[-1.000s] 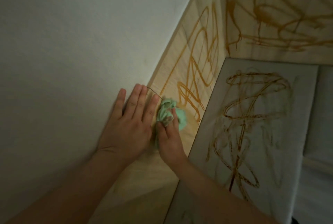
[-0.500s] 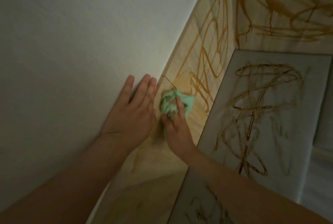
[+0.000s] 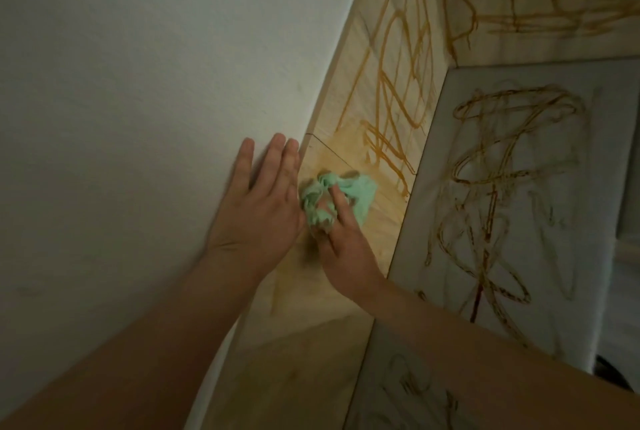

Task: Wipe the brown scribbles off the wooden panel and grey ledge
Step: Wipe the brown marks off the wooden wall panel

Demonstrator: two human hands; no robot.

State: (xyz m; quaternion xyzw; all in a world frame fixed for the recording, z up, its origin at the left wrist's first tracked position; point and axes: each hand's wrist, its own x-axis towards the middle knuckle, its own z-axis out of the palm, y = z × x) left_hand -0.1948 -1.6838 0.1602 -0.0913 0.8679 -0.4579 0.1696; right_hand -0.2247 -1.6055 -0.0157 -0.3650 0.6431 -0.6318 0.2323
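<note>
Two surfaces were marked, the first speaker said: the wooden panel (image 3: pixel 346 107), which ran up and away beside the white wall (image 3: pixel 138 83), and the grey ledge (image 3: pixel 606 152) to its right. Which way did the work lie?

Up the panel, the second answered. Its long axis ran from the person toward the far corner, and the brown scribbles (image 3: pixel 398 100) on it began just beyond the cloth, up and to the right. The stretch nearer the person looked mostly clean, bar a faint yellow smear. The darker scribbles (image 3: pixel 502 170) on the ledge looked untouched to me.

And the hands?

The left hand (image 3: pixel 259 208) lay flat against the wall at the panel's edge, fingers straight, holding nothing. The right hand (image 3: pixel 343 246) was the nearer to the marks. It pressed a crumpled green cloth (image 3: pixel 360 192) onto the panel, fingers curled into its folds.

So the next stroke?

Probably forward along the panel with the right hand. The ledge would be a short reach rightward afterwards.
</note>
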